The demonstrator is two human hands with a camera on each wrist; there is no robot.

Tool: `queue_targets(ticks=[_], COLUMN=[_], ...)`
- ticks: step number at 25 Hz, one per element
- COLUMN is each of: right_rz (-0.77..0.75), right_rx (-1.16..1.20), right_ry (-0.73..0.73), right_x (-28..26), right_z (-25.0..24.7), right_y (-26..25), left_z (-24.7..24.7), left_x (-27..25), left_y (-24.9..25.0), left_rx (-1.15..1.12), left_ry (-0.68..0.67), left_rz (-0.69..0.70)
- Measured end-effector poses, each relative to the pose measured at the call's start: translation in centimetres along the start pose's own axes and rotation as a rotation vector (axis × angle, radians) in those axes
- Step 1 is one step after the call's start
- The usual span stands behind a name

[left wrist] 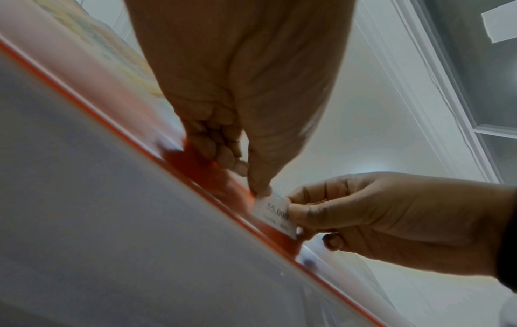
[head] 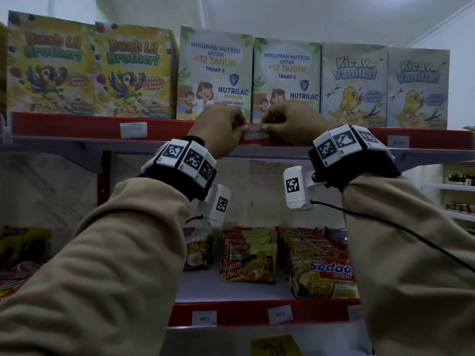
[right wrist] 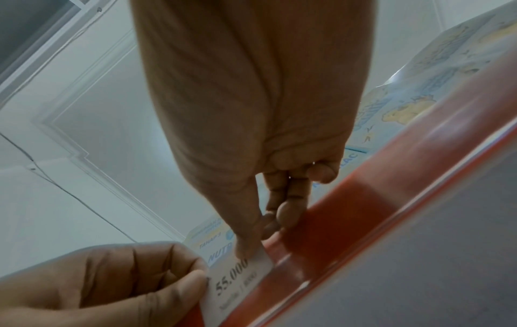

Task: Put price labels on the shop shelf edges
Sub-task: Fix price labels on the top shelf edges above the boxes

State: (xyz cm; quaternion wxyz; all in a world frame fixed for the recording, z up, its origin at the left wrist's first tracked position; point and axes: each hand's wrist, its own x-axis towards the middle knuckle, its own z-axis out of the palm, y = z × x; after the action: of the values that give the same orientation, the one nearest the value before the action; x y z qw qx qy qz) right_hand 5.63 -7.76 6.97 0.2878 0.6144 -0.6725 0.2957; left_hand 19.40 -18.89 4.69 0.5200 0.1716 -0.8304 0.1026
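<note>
A small white price label [head: 255, 133] printed "55.000" lies against the red front edge [head: 77, 128] of the upper shelf, below the Nutrilac boxes. My left hand [head: 226, 124] pinches its left end between thumb and forefinger. My right hand [head: 285, 122] pinches the right end. In the left wrist view the label [left wrist: 275, 215] sits against the red strip [left wrist: 201, 168], with my left thumb at its top corner. The right wrist view shows the label [right wrist: 238, 281] held at both ends over the red edge [right wrist: 349, 212].
Cereal and milk boxes [head: 216, 73] stand in a row on the upper shelf. Other labels [head: 133, 130] sit on the same edge to the left and at far right [head: 398, 141]. Noodle packets [head: 249, 255] lie on the lower shelf, whose edge carries labels [head: 204, 318].
</note>
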Motion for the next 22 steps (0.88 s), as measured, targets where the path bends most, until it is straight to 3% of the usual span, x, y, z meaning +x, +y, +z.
queue_targets(ticks=[13,22], right_rz=[0.049,0.047], right_rx=[-0.083,-0.102], right_ry=[-0.028,-0.007], right_x=[-0.4,-0.3], right_z=[-0.1,0.1], right_y=[-1.0,-0.7], left_z=[0.0,0.2], left_x=[0.2,0.1], left_y=[0.0,-0.1], left_rx=[0.076,0.047], left_ry=[-0.074,-0.052], left_rz=[0.013,0.006])
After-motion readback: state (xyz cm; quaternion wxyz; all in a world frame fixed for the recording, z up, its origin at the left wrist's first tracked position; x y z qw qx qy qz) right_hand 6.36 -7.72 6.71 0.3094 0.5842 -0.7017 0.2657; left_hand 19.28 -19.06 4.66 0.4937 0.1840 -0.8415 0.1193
